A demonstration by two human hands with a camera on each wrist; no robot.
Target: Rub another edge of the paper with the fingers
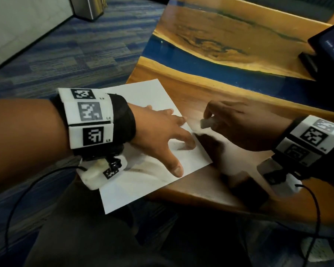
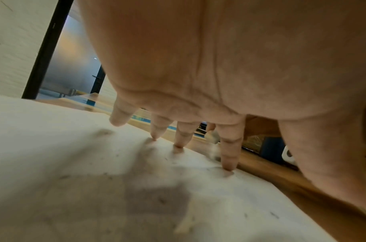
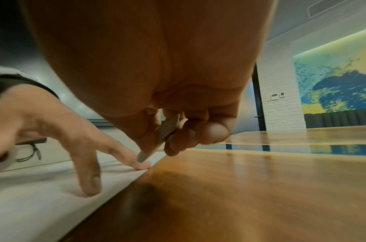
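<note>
Dark trousers fill the near bottom of the head view, and past them lies the wooden tabletop [image 1: 210, 89] with its blue resin band. On its near left corner sits a white sheet of paper [image 1: 143, 184], its near left part hanging over the edge; the long axis runs from near left to far right, skewed to the tabletop edges.

Left hand [image 1: 162, 132] rests on the sheet with straight, spread fingers [image 2: 227, 147], their tips pressing the paper flat close to its right edge. Right hand [image 1: 237, 122] hovers just beside that edge, its fingers pinching a small white eraser [image 1: 206, 123], which points down and left toward the paper.

Judging by the faint grey smudges and specks across the sheet, the rubbing looks well along, though some marks are left.
</note>
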